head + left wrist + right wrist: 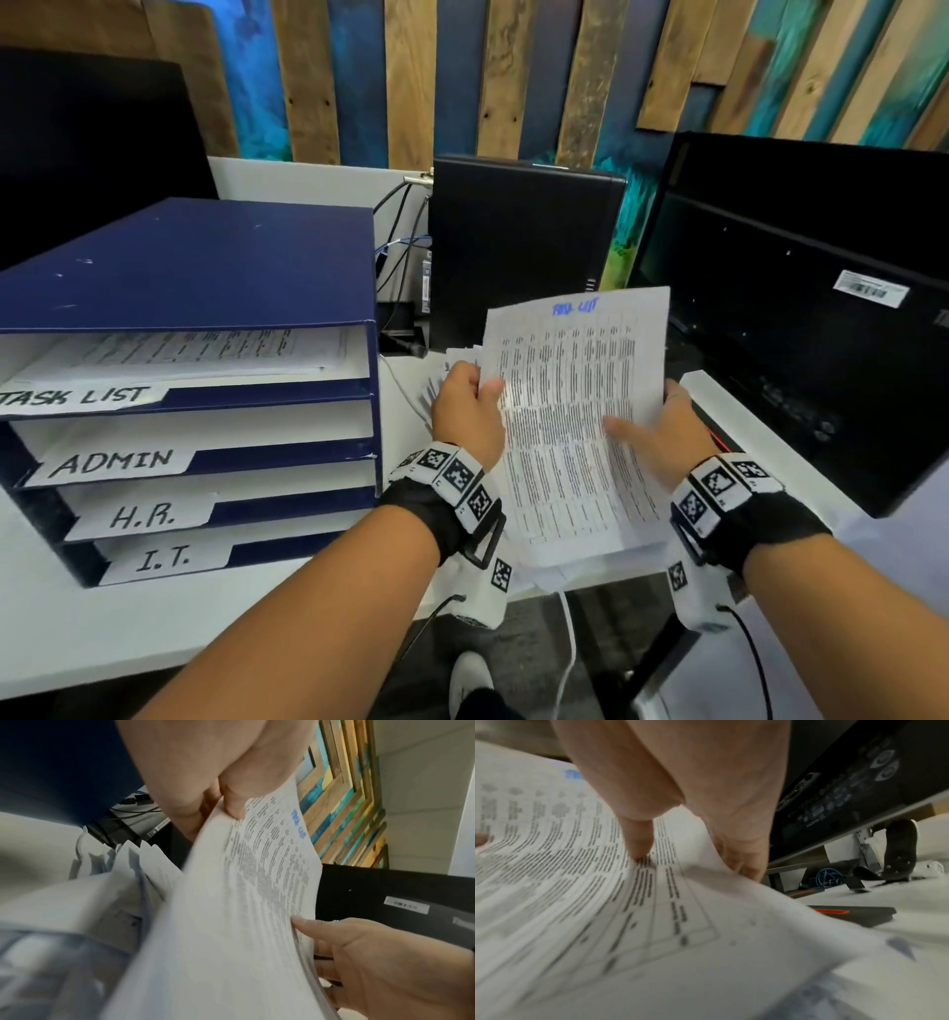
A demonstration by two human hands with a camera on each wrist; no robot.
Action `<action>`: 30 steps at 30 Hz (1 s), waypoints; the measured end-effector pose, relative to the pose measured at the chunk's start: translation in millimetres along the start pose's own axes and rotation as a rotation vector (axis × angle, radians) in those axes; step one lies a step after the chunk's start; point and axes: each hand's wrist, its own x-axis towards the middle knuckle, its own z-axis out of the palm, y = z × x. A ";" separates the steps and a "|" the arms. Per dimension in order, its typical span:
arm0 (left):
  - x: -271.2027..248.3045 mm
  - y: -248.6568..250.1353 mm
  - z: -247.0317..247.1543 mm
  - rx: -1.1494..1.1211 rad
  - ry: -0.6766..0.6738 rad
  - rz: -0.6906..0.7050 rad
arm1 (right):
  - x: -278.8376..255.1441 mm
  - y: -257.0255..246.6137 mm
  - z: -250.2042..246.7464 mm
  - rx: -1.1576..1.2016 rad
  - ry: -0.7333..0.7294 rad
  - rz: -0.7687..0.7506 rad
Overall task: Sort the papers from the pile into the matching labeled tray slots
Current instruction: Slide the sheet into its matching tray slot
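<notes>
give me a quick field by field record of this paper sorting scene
held sheet: printed table with a blue handwritten heading, lifted off the pile
left hand: pinches the sheet's left edge
right hand: thumb on the sheet's face, fingers under its right edge
pile: loose papers under the held sheet, at the desk edge
tray: blue four-slot sorter to the left
slot labels, top to bottom: TASK LIST, ADMIN, H.R., I.T.
filled slots: TASK LIST holds printed sheets; the others show no papers
</notes>
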 end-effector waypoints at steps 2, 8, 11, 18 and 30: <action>-6.7 5.7 -5.8 -0.111 0.015 -0.002 | -3.9 -5.1 -8.5 0.074 0.085 -0.062; -35.6 22.0 -34.9 -0.201 0.047 0.053 | -48.2 -29.0 -26.7 0.284 0.067 -0.184; -56.3 29.1 -51.6 -0.231 0.043 0.100 | -80.9 -41.8 -28.6 0.362 0.003 -0.250; -104.9 30.0 -107.8 -0.226 0.213 0.176 | -148.9 -65.5 -8.6 0.493 -0.097 -0.294; -114.1 -7.1 -240.3 0.024 0.411 -0.111 | -215.4 -108.0 90.2 0.447 -0.415 -0.299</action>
